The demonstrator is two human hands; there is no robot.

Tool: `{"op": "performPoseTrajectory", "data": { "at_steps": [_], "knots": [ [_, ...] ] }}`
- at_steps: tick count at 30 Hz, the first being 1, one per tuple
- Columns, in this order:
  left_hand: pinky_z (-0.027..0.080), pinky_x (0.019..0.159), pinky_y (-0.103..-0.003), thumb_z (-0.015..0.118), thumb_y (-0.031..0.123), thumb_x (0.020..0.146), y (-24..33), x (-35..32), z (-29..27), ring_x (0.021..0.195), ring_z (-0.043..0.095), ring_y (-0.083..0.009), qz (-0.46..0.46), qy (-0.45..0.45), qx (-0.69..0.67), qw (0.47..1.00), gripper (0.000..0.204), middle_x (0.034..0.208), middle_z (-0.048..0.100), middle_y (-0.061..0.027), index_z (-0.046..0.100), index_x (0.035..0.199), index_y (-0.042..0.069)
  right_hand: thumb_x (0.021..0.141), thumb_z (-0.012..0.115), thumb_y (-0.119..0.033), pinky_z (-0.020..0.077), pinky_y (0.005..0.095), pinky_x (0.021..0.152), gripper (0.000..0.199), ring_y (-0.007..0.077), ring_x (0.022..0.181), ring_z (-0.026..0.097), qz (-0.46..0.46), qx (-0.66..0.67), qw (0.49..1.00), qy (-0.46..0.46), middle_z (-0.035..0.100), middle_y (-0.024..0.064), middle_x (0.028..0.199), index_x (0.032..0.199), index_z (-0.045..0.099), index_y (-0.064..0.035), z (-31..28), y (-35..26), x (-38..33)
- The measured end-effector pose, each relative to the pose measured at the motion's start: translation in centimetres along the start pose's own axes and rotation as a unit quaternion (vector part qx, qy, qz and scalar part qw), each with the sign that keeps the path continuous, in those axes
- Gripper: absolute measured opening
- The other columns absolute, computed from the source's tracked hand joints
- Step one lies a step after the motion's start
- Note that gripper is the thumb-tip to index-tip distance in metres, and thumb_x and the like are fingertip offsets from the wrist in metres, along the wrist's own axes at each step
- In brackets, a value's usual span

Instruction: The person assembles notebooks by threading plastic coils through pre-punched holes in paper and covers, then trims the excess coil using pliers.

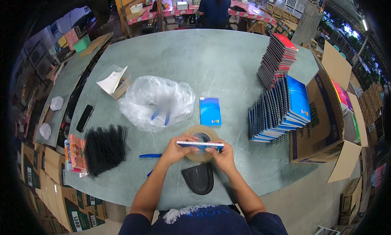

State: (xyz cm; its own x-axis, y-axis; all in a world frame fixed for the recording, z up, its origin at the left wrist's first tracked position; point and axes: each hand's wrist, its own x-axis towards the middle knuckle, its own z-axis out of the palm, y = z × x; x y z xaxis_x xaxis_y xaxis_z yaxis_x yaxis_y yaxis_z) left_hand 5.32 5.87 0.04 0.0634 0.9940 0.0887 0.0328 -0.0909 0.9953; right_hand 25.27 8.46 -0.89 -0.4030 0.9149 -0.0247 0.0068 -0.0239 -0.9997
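Heaped black coils (106, 149) left of the left hand (175, 150), seemingly within easy reach; pinched a pad (199, 144) level between that and the right hand (224, 155), apparently to steady it above the tape roll (205, 128); stacked notebooks (299, 98) well right, likely clear of elbows. Counted: coils beyond telling, one pad, one roll, one box (317, 125).

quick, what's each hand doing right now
Left hand: closed, holding the left end of a blue notebook.
Right hand: closed, holding its right end.

open far tabletop (228, 60), notebook stacks (298, 97) blocking right
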Motion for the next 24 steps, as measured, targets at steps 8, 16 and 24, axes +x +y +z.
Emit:
{"op": "performPoseTrajectory", "data": {
  "at_steps": [8,16,24],
  "knots": [
    [0.046,0.081,-0.031,0.074,0.008,0.07,-0.4,-1.9,-0.9,0.093,0.059,-0.0188,0.004,0.012,0.038,0.999,0.031,0.099,0.065,-0.0102,0.065,0.098,0.002,0.068,0.072,-0.009,0.0422,0.0366,0.074,0.039,0.025,0.081,0.059,-0.342,-0.363,0.866,-0.031,0.064,0.0072,0.092,0.105,0.06,-0.0077,4.2,-7.3,0.2],
    [0.049,0.066,-0.047,0.056,0.023,0.085,0.5,-9.4,-11.4,0.07,0.063,-0.0372,-0.15,0.358,0.525,0.758,0.026,0.077,0.065,-0.0179,0.058,0.101,0.003,0.065,0.071,-0.01,0.0366,0.0344,0.065,0.017,0.0216,0.072,0.056,-0.335,-0.438,0.833,-0.042,0.061,0.0021,0.074,0.082,0.066,-0.0104,4.5,-6.4,1.3],
    [0.049,0.068,-0.048,0.058,0.021,0.082,-2.0,-10.0,-12.0,0.076,0.062,-0.0403,-0.268,0.316,0.55,0.725,0.023,0.079,0.063,-0.0226,0.056,0.092,0.001,0.065,0.071,-0.008,0.0352,0.0342,0.064,0.017,0.0215,0.072,0.056,-0.336,-0.441,0.831,-0.043,0.062,0.0029,0.076,0.081,0.066,-0.011,4.5,-7.2,1.2]
  ]
}}
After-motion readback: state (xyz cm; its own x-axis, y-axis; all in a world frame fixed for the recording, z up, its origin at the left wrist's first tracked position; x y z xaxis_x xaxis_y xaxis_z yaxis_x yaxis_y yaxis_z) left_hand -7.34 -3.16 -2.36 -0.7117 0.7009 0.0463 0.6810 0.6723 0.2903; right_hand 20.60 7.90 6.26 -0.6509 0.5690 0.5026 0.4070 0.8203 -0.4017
